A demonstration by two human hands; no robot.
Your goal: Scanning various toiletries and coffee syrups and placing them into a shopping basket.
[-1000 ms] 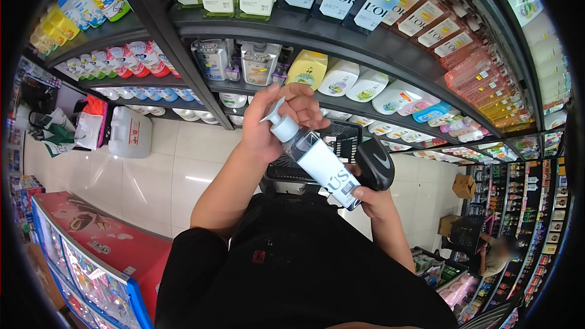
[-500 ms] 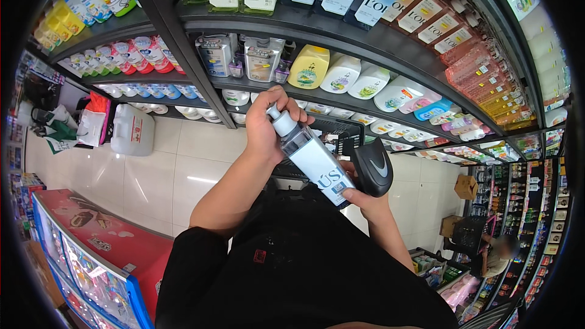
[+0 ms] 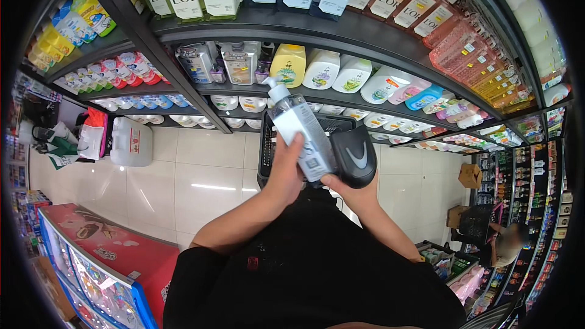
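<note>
A clear pump bottle (image 3: 297,127) with a pale blue label and light blue pump leans in front of me, its pump up and to the left. My left hand (image 3: 285,169) is closed around its left side, thumb across the label. My right hand (image 3: 358,192) grips a black handheld barcode scanner (image 3: 361,157), mostly hidden behind its head. The right thumb lies against the bottle's lower end. The scanner head sits just right of the bottle. Beneath both hands is a black plastic basket (image 3: 266,153), largely covered by them.
Shelves (image 3: 256,27) packed with pump bottles and jugs run across the front. A white jerrycan (image 3: 131,141) stands on the tiled floor at left. Nearer left is a red-topped freezer chest (image 3: 116,237). At right, a person (image 3: 509,245) is beside a dark cart (image 3: 475,224).
My left hand has moved from the pump to the bottle's lower side. The bottle has turned more upright, and bottle and scanner have shifted left. The view has shifted slightly.
</note>
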